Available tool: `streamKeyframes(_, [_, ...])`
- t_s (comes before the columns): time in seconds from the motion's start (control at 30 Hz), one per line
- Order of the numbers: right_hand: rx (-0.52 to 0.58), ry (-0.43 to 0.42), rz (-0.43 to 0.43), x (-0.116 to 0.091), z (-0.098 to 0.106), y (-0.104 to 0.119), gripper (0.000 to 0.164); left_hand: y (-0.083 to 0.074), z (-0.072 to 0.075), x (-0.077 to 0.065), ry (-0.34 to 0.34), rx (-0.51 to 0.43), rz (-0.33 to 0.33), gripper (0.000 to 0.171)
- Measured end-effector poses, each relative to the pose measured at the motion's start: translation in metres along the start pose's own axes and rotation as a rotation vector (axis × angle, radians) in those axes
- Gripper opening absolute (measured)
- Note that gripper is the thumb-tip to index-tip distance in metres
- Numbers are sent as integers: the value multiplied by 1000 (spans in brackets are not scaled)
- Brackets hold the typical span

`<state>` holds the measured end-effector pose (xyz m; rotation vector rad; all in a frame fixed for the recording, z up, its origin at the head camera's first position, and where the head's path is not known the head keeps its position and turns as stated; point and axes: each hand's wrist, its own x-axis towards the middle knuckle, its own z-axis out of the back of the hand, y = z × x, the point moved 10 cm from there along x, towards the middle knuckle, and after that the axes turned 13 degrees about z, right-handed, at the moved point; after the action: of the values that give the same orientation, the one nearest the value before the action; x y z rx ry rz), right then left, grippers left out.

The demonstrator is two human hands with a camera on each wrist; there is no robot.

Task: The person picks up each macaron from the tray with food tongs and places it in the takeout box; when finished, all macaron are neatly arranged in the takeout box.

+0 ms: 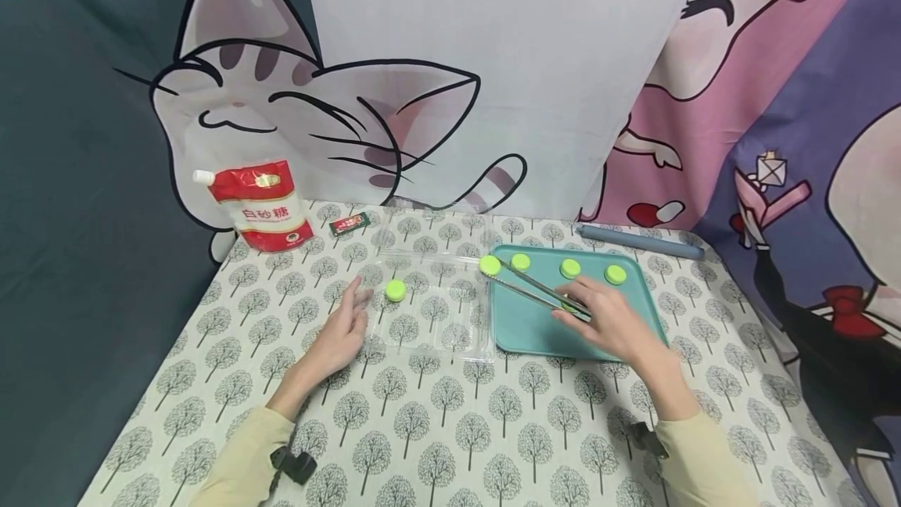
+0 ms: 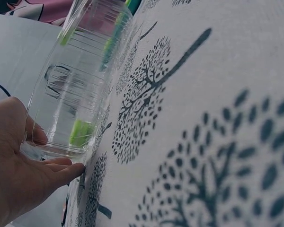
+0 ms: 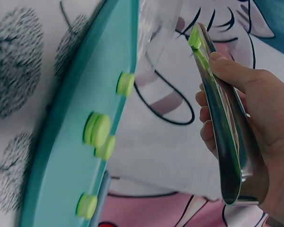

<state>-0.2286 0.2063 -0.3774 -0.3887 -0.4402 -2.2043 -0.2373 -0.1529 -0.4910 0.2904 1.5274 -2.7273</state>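
My right hand (image 1: 601,315) grips metal tongs (image 3: 229,142) above the teal tray (image 1: 524,331). Between the tong tips is a green macaron (image 1: 489,265), held over the right edge of a clear plastic box (image 1: 432,352). Another macaron (image 1: 396,290) sits inside that box at its left side. My left hand (image 1: 342,329) holds the box's left wall; in the left wrist view the thumb (image 2: 36,135) shows through the plastic while the fingers (image 2: 61,174) stay outside, low by the cloth. Several macarons (image 3: 97,130) stand on the tray, one partly hidden by my right hand.
The box's clear lid (image 1: 436,229) lies folded back behind it. At the back left stands a red and white sugar pouch (image 1: 262,206), with a small green and red packet (image 1: 349,224) beside it. A blue-grey rod (image 1: 640,242) lies behind the tray, near the hanging cloth.
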Motion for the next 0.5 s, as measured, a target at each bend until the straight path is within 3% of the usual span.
streamKeyframes(0.5, [92, 207, 42, 46, -42, 23, 33, -2, 0, 0, -10, 9, -11, 64])
